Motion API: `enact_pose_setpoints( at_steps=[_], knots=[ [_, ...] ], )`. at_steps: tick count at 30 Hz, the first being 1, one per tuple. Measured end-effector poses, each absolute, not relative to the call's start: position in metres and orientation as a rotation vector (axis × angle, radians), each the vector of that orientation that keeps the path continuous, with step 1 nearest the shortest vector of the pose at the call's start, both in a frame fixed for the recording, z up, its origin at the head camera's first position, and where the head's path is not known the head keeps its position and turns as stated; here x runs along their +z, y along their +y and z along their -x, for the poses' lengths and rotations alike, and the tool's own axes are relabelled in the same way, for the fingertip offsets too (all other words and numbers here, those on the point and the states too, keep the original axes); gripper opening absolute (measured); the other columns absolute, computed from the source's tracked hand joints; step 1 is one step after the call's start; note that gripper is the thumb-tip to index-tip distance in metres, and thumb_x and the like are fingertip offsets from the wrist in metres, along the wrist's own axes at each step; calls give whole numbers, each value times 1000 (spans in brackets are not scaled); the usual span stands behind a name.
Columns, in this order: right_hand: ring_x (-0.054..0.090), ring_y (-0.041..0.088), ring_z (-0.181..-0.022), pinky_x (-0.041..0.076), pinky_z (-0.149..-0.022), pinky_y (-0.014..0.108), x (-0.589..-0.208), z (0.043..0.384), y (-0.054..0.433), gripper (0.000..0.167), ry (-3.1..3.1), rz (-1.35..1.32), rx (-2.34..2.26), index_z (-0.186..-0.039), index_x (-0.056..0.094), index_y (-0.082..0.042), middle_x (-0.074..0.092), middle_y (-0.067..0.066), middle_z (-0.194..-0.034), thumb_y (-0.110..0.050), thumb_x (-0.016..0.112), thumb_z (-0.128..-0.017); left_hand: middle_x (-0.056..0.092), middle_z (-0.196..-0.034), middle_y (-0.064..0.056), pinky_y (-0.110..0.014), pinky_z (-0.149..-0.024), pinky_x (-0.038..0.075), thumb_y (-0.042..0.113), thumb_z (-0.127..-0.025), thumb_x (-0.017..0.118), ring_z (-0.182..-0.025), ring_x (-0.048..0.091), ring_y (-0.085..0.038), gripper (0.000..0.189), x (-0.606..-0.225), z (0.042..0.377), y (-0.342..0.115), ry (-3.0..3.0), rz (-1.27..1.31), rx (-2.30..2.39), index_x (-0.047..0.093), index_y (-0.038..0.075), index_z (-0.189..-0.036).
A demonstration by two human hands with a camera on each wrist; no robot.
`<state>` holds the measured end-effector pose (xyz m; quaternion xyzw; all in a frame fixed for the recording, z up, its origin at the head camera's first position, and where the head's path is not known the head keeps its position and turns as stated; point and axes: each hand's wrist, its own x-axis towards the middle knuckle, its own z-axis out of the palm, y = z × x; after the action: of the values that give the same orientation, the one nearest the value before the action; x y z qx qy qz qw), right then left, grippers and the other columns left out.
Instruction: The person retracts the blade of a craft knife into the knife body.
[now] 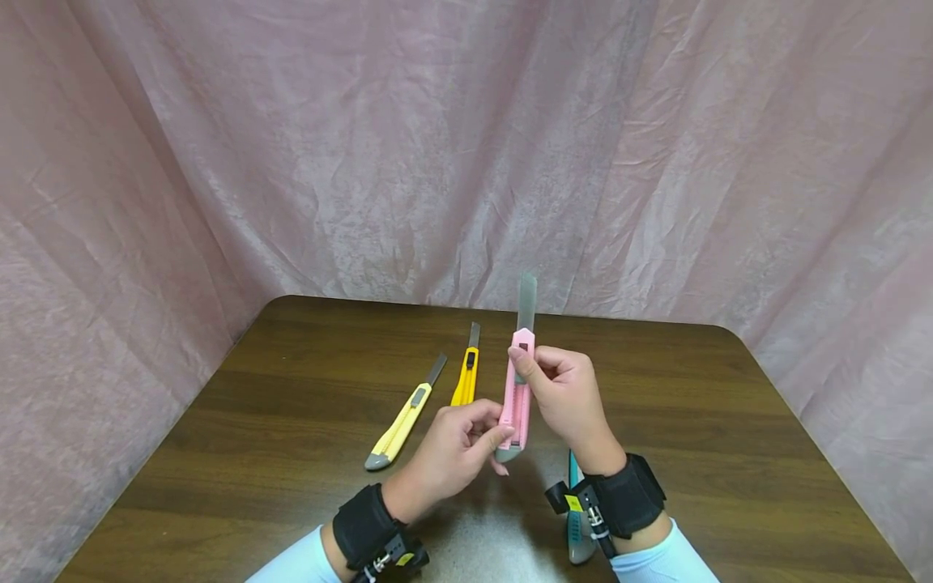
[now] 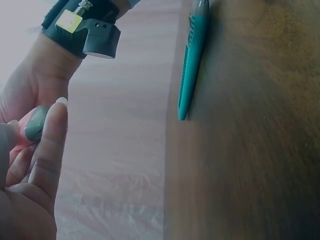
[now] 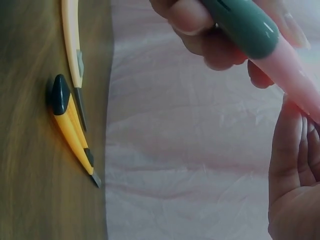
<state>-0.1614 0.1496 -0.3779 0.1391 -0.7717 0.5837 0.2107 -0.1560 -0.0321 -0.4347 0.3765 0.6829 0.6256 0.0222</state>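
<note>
Between both hands a pink utility knife (image 1: 516,405) is held up off the table, its blade (image 1: 526,301) extended and pointing away. My left hand (image 1: 462,445) pinches the handle near its grey-green end cap (image 2: 37,123). Higher on the handle, my right hand (image 1: 568,393) grips it, the thumb lying on the front by the slider. In the right wrist view the grey-green cap (image 3: 250,30) sits at the left fingers. Left of the hands lie a pale yellow utility knife (image 1: 401,425) and an orange-yellow one (image 1: 466,376), both with blades out.
A teal utility knife (image 1: 577,526) lies under the right wrist, partly hidden by it. All of this is on a brown wooden table (image 1: 291,372). Pink curtains (image 1: 408,146) hang behind and beside the table.
</note>
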Motion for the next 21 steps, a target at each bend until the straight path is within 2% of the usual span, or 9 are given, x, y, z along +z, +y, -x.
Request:
enact_pose_setpoints(
  at_steps=[6,14,21],
  knots=[
    [35,12,-52,22,-42,25,-380,163,150,31,-2139,-401,1632,-67,67,-10,38,1,-56,-16,72,-97,73,-88,-17,-32,-54,65,12,-98,68,-60,71,-12,17,-434,157,-34,2137,-1145,1913,68,1,-112],
    [33,11,-49,19,-39,24,-380,164,151,47,-2157,-346,1658,-59,56,-2,35,-1,-52,-21,69,-100,72,-85,-17,-31,-53,64,12,-98,69,-59,70,-13,17,-434,157,-33,2147,-1173,1906,68,1,-110],
    [34,12,-49,20,-39,25,-377,163,151,41,-2191,-361,1640,-62,62,-8,37,1,-53,-23,70,-99,72,-84,-17,-33,-53,64,11,-98,69,-59,70,-15,16,-435,158,-33,2135,-1166,1917,68,0,-110]
  ],
)
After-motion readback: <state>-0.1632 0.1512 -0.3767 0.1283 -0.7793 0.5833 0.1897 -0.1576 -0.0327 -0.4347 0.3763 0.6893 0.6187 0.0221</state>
